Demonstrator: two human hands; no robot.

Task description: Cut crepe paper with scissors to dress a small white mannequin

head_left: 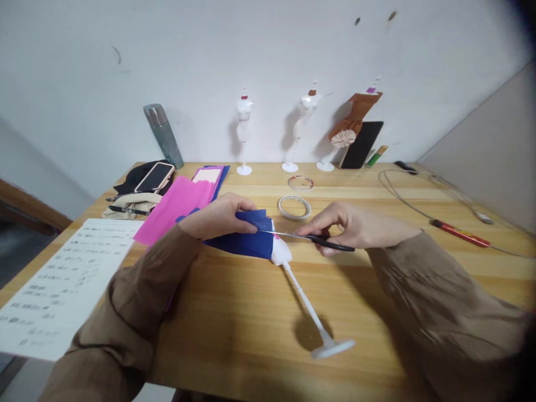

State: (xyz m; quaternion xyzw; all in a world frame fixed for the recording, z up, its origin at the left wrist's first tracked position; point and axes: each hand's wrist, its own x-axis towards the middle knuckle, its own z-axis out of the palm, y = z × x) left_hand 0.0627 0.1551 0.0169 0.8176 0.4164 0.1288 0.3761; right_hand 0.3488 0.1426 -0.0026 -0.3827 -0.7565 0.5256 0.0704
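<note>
My left hand [224,218] pinches a folded piece of dark blue crepe paper [247,244] near its right edge. My right hand [329,226] is closed round the black handles of a pair of scissors [333,244]. Their metal blades point left and meet the blue paper close to my left thumb. Whether they have cut into it I cannot tell. Partly hidden beneath the paper, a small white mannequin [281,251] lies on its side, its thin stand and round base [333,348] towards me.
Two rolls of tape [294,219] lie beyond my hands. Three mannequins, one in a brown dress [355,114], stand along the wall. Pink paper [178,206], a phone [154,177], a flask [164,137] and a written sheet [71,279] are left. A red-handled tool [463,233] with a cable lies right.
</note>
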